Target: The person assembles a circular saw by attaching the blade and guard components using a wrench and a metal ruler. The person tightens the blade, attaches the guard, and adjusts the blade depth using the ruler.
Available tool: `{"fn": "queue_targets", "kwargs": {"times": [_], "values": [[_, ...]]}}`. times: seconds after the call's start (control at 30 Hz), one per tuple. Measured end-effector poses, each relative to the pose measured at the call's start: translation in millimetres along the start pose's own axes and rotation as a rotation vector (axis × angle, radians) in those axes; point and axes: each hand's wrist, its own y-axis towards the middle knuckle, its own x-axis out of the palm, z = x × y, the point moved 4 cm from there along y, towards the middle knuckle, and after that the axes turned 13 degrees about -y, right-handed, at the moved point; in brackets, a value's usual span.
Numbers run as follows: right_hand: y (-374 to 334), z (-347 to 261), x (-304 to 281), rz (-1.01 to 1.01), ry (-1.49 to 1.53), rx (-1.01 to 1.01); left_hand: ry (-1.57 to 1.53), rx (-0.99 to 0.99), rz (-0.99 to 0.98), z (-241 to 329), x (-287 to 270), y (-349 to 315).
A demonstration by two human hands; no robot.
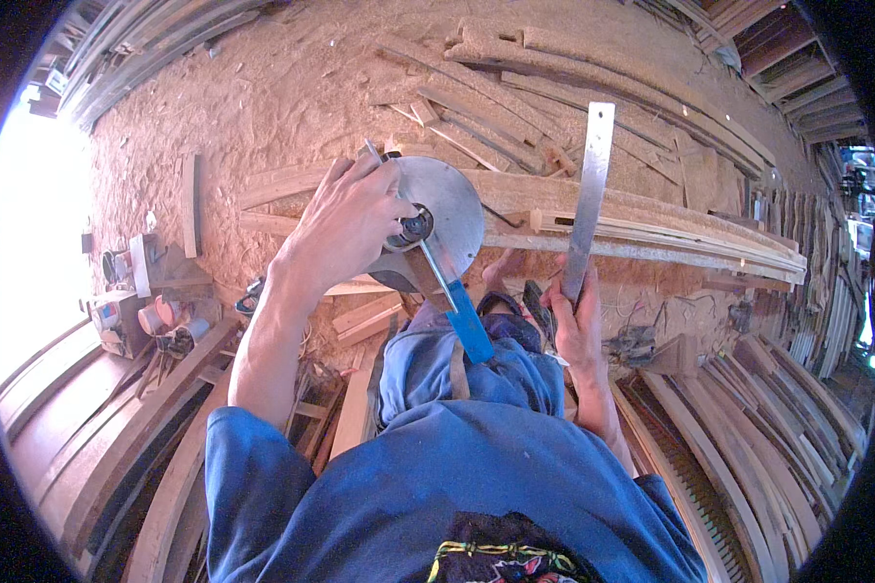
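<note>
My left hand [360, 219] is closed over the black hub of a tool with a round grey metal disc [457, 199], held in front of my lap. A thin metal bar runs down from beneath the hub to a blue handle-like block [470, 325] over my lap; how these parts join is hidden. A brown strip [428, 275] lies beside the bar. Off to the right, my right hand [574, 316] grips the lower end of a steel ruler [590, 185], a flat shiny strip with a small hole near its top. It stands nearly upright, apart from the disc.
Long planks [671, 233] lie across the sawdust-covered ground [292, 107] ahead of me. Scrap boards [476, 107] are scattered beyond. Timber [739, 457] is stacked on both sides. Buckets [160, 313] and clutter stand at the left.
</note>
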Motion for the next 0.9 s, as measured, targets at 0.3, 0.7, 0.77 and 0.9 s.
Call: {"fn": "queue_targets", "kwargs": {"times": [0.3,0.7,0.77,0.9], "values": [[34,-82,26,-0.167,-0.097,-0.196,0.04,0.086,0.062,1,-3,10],[80,-138,75,-0.235,-0.422,-0.294,-0.074,0.052,0.145,-7,2,2],[85,-142,84,-0.228,-0.445,-0.332,-0.018,0.031,0.17,-4,8,-4],[89,-143,92,-0.298,-0.479,-0.353,0.042,-0.112,0.243,4,16,-21]]}}
